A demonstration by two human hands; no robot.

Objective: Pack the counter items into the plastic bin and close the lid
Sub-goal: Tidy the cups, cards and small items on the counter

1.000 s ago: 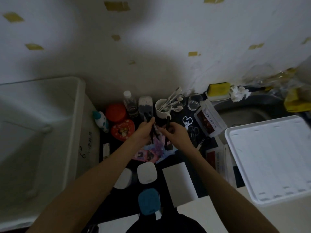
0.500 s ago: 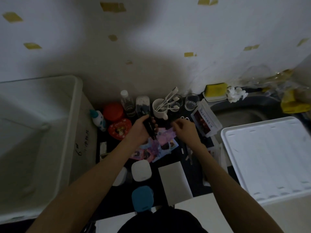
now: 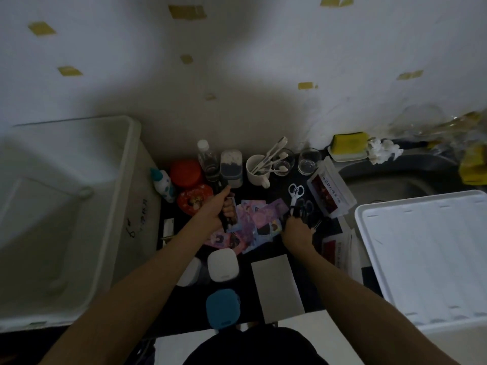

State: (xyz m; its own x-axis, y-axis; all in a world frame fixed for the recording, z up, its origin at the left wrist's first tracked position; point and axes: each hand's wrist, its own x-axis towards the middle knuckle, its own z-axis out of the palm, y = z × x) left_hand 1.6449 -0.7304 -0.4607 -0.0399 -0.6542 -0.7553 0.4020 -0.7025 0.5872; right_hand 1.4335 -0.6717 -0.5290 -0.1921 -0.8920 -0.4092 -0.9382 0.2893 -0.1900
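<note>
Head view shows the plastic bin (image 3: pixel 79 206) on the left looking bare, its lid (image 3: pixel 427 254) off at right, while the left hand (image 3: pixel 214 209) grips dark tools and the right hand (image 3: pixel 296 230) closes on black scissors (image 3: pixel 303 208), so nearly everything awaits packing.

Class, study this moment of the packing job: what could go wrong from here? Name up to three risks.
1. The right hand reaches among scissors; the blades could nick fingers in this dim light.
2. The left hand has its grip on dark items close to the mug and glass; a careless lift may topple them.
3. Loose cards lie under both hands and may scatter off the counter.
</note>
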